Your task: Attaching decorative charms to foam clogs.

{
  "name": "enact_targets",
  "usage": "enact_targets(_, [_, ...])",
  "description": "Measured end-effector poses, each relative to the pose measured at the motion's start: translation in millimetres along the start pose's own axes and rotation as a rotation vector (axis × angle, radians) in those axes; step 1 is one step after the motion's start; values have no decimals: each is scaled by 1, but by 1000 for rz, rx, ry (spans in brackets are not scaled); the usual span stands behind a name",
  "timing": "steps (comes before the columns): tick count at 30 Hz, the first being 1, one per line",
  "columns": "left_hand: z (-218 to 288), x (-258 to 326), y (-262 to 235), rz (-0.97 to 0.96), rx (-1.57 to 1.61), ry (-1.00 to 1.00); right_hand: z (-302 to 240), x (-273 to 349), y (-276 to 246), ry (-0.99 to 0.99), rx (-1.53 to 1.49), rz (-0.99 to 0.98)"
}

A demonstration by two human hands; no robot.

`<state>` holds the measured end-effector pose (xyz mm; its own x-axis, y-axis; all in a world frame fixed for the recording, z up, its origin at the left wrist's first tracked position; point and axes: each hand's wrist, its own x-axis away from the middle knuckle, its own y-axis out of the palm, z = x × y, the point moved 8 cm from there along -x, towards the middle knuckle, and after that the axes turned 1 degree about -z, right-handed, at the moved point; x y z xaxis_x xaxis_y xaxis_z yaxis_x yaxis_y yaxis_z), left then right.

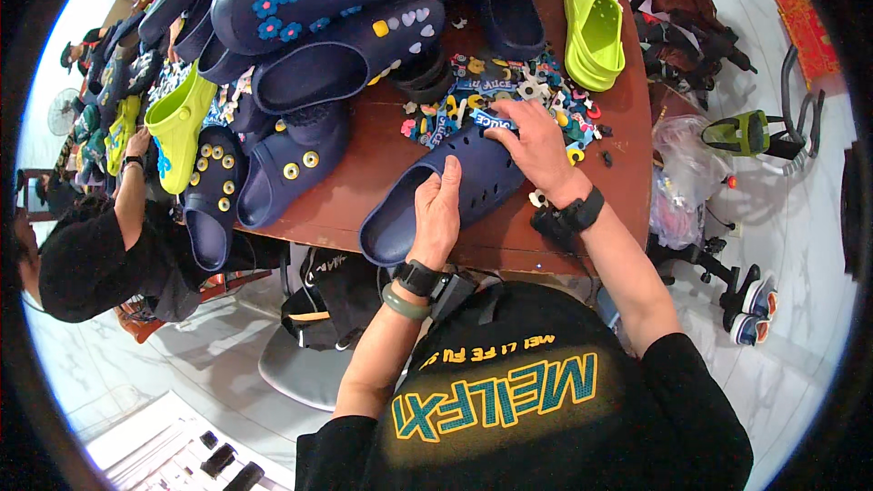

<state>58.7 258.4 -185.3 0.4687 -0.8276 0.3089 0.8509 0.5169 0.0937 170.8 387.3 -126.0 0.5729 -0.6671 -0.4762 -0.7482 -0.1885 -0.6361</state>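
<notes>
At the frame's centre, the left hand (436,212) holds a blue clog (477,175); the right hand (535,147) touches a blue charm (485,122) near its toe, whether pinching cannot be told.

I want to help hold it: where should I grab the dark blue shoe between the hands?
Probably the open heel end, coming from the left: the dark blue clog lies with that rim exposed, giving fingers an edge, while the right hand is over its toe.
</notes>
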Motion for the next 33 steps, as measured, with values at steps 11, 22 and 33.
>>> enact_targets(11, [-5, -6, 0, -10, 301, 64, -14, -16, 45, -175, -222, -331])
enact_targets(22, [-1, -3, 3, -19, 351, 10, -23, -20, 26, -37, -3, -476])
enact_targets(33, [1, -2, 4, -42, 287, 39, -17, -10, 23, -232, -141, -664])
